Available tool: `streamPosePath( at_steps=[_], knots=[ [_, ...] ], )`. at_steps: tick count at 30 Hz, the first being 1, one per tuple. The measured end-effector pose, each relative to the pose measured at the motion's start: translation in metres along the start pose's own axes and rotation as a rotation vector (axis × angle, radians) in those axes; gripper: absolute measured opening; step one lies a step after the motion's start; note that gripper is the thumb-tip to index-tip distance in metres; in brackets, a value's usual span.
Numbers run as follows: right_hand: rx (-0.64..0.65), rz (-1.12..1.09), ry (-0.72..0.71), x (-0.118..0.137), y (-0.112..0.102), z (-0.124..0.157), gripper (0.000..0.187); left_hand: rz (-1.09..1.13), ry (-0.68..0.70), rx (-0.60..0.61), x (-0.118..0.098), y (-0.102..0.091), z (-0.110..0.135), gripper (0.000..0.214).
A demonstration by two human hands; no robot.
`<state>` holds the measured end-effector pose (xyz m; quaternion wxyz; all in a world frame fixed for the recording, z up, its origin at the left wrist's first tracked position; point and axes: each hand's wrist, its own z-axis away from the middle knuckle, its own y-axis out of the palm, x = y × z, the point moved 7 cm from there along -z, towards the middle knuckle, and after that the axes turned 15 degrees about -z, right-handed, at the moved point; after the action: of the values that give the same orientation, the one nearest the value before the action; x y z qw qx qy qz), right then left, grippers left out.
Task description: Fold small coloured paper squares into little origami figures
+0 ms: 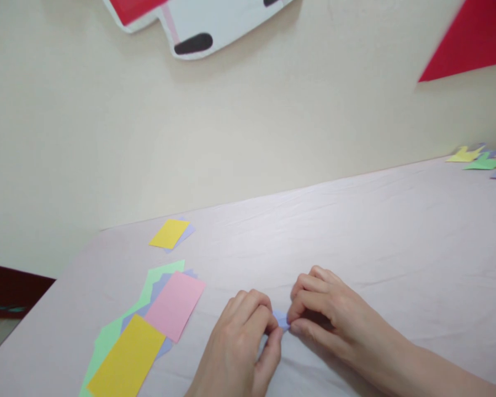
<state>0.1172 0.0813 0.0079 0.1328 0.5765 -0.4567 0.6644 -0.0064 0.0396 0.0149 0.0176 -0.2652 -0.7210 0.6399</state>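
Between my two hands is a small piece of blue-violet paper [281, 320], mostly covered by the fingers. My left hand [248, 333] pinches its left side with thumb and curled fingers. On the opposite side, my right hand [322, 309] grips the paper between thumb and index finger. Both hands rest low over the pale cloth-covered surface [355, 237]. How the paper is folded cannot be made out.
Left of my hands lie a pink sheet [176, 306], a yellow sheet [127, 357] and green paper [102, 344]. Farther back is a smaller yellow sheet [170, 234]. Folded paper pieces [485, 161] sit at far right by the wall [231, 127].
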Motion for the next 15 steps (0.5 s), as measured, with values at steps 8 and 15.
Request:
streamPosePath(
  at_steps=[8,15],
  knots=[
    [0.007,0.036,0.048,-0.0030,0.0016,-0.0042,0.015,-0.046,-0.077,-0.011,0.0008,0.0081,-0.0047,0.015],
    [0.027,0.103,0.035,-0.0029,0.0055,-0.0039,0.014,-0.166,-0.079,0.048,-0.0019,0.0070,-0.0096,0.013]
  ],
)
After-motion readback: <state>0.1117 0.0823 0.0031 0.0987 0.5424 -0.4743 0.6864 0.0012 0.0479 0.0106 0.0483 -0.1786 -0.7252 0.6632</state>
